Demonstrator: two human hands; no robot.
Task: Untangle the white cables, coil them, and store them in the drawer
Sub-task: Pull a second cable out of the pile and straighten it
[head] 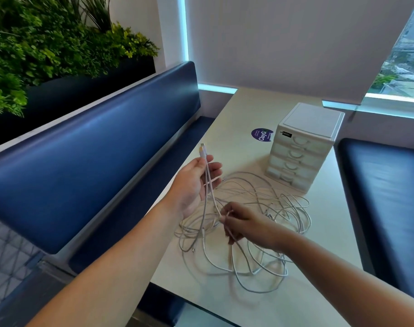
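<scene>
From the head camera, I judge I'm at the untangling step. My left hand point(197, 182) is palm up over the table's point(239, 107) left edge. It holds one cable end, with the plug point(202, 149) poking above my loosely curled fingers. My right hand point(246, 226) pinches a strand just below. The white cables point(267, 204) lie in one tangled heap mid-table, none coiled. The drawer chest point(302, 147) stands toward the far right, drawers closed. Next I reckon this strand must be drawn free of the loops without tightening any knot.

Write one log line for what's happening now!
step: untangling; left hand: holds cable end; right hand: pinches cable; cables: tangled on table
</scene>
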